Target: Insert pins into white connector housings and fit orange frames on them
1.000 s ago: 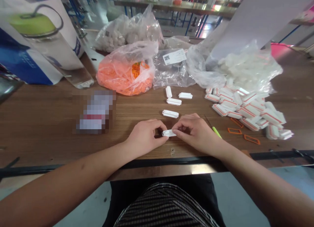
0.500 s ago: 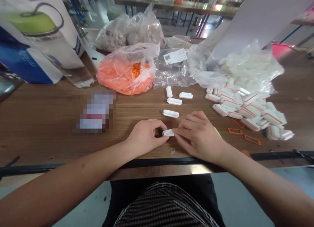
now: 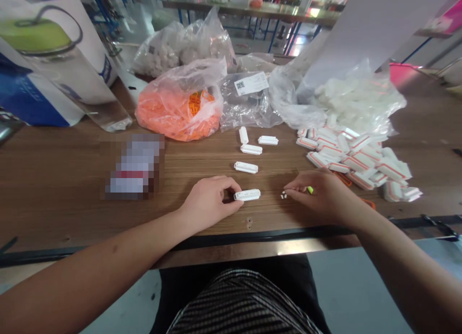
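Observation:
My left hand [image 3: 212, 197] pinches one end of a slim white plastic case [image 3: 247, 195] lying on the table, its long face dotted with small marks or holes. To its right, my right hand [image 3: 317, 194] is closed in a pinch at the tabletop, with a tiny white piece [image 3: 283, 192] at its fingertips. More tiny white bits [image 3: 284, 197] lie just beside those fingertips. A yellow-green item [image 3: 310, 190] shows partly behind the right fingers. Beyond my hands lie several similar white cases, the nearest white case [image 3: 246, 167] being closest to my left hand.
A heap of white cases with orange edging [image 3: 361, 156] lies at right, with orange frames [image 3: 342, 178] partly hidden by my hand. Behind stand a bag of orange parts [image 3: 176, 112], clear bags [image 3: 249, 105] and a bottle [image 3: 90, 88]. A blurred-out flat object [image 3: 133, 165] lies left.
My right hand has left the white case and moved right to the tiny white bits. My left hand still holds the case. The view has shifted slightly.

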`<control>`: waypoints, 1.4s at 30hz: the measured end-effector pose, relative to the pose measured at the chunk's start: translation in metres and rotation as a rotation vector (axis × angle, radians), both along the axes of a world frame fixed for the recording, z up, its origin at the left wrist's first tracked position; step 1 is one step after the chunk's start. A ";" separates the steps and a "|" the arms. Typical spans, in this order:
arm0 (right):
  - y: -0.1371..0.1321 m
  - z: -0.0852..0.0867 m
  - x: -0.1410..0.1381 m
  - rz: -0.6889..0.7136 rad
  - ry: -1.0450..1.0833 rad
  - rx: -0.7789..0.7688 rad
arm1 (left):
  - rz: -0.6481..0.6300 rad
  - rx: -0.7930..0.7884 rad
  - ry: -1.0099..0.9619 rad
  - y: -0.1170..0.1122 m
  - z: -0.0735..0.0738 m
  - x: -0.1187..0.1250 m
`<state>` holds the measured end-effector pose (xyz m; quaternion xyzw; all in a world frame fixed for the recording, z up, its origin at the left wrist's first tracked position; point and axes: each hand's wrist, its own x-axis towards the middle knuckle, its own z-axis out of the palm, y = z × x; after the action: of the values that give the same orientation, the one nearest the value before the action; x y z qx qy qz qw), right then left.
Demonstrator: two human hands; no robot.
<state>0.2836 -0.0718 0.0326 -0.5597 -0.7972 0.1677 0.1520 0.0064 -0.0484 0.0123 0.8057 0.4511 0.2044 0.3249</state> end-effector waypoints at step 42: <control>0.010 0.004 -0.065 0.149 0.155 0.004 | 0.008 -0.007 -0.046 -0.001 0.000 0.001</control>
<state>0.2186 -0.0620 0.0364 -0.4839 -0.8228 0.2195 0.2014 0.0079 -0.0497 0.0126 0.7980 0.4473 0.2224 0.3372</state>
